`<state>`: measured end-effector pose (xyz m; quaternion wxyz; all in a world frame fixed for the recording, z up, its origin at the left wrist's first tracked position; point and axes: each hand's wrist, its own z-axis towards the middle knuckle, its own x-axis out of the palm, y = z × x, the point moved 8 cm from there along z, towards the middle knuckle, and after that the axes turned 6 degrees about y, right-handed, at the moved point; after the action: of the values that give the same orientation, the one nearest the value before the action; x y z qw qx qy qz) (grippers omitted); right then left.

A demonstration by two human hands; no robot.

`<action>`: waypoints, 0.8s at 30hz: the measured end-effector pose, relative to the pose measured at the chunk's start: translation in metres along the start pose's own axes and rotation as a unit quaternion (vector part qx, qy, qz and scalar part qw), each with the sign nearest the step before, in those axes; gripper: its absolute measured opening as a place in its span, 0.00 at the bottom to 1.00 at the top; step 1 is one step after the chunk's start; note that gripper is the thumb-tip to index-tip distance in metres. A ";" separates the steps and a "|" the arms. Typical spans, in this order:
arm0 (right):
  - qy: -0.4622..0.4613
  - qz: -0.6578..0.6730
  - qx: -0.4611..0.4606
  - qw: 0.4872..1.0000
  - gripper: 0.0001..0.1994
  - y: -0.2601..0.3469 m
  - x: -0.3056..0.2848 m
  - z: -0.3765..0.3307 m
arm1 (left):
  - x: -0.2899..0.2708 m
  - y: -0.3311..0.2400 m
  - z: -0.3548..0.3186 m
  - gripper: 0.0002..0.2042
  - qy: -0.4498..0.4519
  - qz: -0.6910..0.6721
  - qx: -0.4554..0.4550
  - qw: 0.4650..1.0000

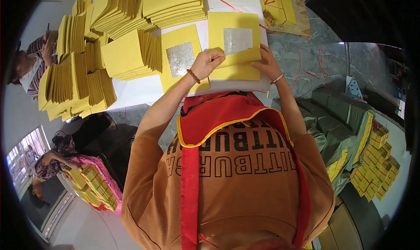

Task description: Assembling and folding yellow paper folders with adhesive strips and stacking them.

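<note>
In front of me on the white table lies a yellow paper sheet [234, 19] with a silver square [239, 39] on it. Its near part is folded up and over, covering the lower edge of the silver. My left hand [208, 62], wearing a beaded bracelet, is closed at the left end of this fold. At the fold's right end, my right hand [268, 64] grips the paper between thumb and fingers. To the left, partly under my left wrist, a second yellow sheet [180, 33] with a silver square lies flat.
Stacks of folded yellow paper [124, 55] crowd the table's left and far side. Tied yellow bundles [278, 7] stand beyond the far right corner. Red strings litter the grey floor [284, 53]. Two other people [33, 68] are at the left. A dark green sofa [334, 110] stands right.
</note>
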<state>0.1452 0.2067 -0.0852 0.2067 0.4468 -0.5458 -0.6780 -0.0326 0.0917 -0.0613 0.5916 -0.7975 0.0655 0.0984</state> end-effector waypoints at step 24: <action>0.037 -0.024 -0.059 0.997 0.10 0.011 0.001 0.000 | 0.055 -0.056 -0.033 0.27 0.055 0.489 0.342 0.801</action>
<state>0.1422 0.2026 -0.0750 0.2363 0.4720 -0.4858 -0.6967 0.0362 0.0769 -0.0129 0.6946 -0.4096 0.5085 0.3019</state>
